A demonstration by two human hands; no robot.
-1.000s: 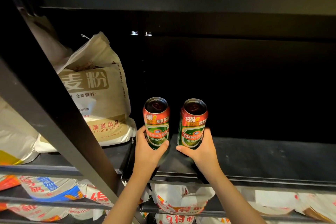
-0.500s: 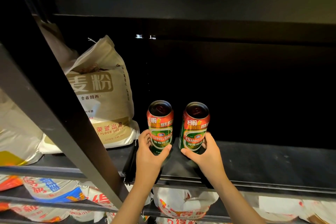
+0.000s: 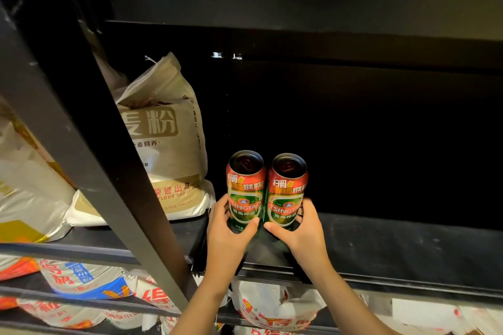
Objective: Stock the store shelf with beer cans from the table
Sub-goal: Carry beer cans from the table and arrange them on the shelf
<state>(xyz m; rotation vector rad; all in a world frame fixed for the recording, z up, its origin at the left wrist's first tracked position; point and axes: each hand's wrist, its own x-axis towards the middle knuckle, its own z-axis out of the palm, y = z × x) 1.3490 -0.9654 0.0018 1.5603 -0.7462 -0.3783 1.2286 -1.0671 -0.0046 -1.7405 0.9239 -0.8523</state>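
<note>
Near the front edge of the black shelf (image 3: pixel 408 247), just right of the flour sack (image 3: pixel 166 144), your left hand (image 3: pixel 227 236) wraps the left Tsingtao can (image 3: pixel 246 187) and your right hand (image 3: pixel 303 231) the right Tsingtao can (image 3: pixel 288 190), both upright and touching. These tall cans could tip if you let go unevenly. A thumb snagging either base would knock one into the other.

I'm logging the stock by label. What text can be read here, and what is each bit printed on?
"TSINGTAO" and "青島啤酒": left can, in the left hand.
"TSINGTA", last letter hidden: right can, in the right hand.
"扫码": red band on both cans.
"粉" and "FLOUR GROUP": flour bag on the shelf.
Small print on the bag and the lower-shelf packets: too blurred to read.
</note>
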